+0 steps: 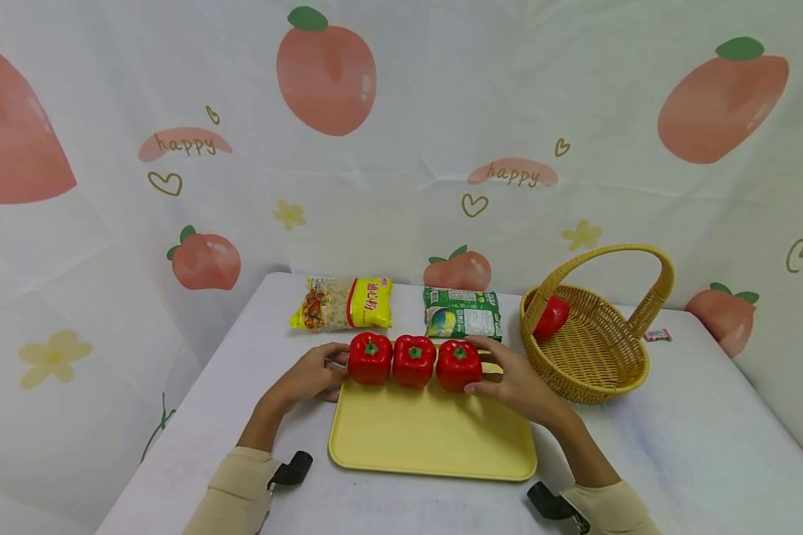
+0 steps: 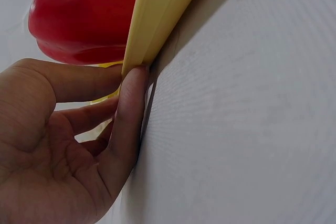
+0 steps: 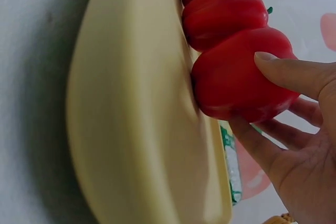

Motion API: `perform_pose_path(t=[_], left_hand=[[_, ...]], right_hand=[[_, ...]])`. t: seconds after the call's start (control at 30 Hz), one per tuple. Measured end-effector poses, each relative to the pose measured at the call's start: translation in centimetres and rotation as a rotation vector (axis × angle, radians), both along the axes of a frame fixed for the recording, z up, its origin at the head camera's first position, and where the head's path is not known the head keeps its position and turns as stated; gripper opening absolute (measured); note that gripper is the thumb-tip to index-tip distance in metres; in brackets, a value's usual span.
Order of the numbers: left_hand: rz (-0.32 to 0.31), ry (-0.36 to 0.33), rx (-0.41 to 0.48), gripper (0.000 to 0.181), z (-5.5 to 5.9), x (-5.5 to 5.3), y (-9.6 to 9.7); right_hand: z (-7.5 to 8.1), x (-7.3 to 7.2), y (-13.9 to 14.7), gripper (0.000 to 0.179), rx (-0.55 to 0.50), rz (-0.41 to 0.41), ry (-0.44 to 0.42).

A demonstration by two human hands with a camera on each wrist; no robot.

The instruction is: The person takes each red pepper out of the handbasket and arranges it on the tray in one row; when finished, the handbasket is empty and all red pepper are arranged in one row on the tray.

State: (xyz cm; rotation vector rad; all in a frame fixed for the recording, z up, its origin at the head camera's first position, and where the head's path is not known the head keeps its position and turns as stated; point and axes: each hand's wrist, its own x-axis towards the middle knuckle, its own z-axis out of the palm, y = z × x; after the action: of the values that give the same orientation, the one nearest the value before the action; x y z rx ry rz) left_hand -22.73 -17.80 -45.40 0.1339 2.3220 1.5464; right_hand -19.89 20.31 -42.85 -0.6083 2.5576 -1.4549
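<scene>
Three red peppers (image 1: 413, 362) sat on the tray (image 1: 431, 435) in a row, long axis left-right, along its far edge. Right hand (image 1: 527, 385) pinched the right-end pepper (image 1: 459, 365); left hand (image 1: 306, 377) touched the tray's left rim, couldn't tell if pinching. Basket (image 1: 592, 360), right of tray, held one red item (image 1: 552, 318).

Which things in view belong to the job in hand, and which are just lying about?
Likely part of the job:
yellow tray
three red peppers on it, the rightmost in the right hand
possibly the wicker basket, with a red object inside

Probably just lying about:
yellow food bag
green packet
small pink packet
</scene>
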Motion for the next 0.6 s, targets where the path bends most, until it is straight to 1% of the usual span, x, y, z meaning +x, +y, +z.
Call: perform_pose_path(t=[0.6], left_hand=[[-0.005, 0.010, -0.013, 0.058, 0.13, 0.07, -0.05]], right_hand=[[0.08, -0.01, -0.18, 0.080, -0.022, -0.012, -0.044]])
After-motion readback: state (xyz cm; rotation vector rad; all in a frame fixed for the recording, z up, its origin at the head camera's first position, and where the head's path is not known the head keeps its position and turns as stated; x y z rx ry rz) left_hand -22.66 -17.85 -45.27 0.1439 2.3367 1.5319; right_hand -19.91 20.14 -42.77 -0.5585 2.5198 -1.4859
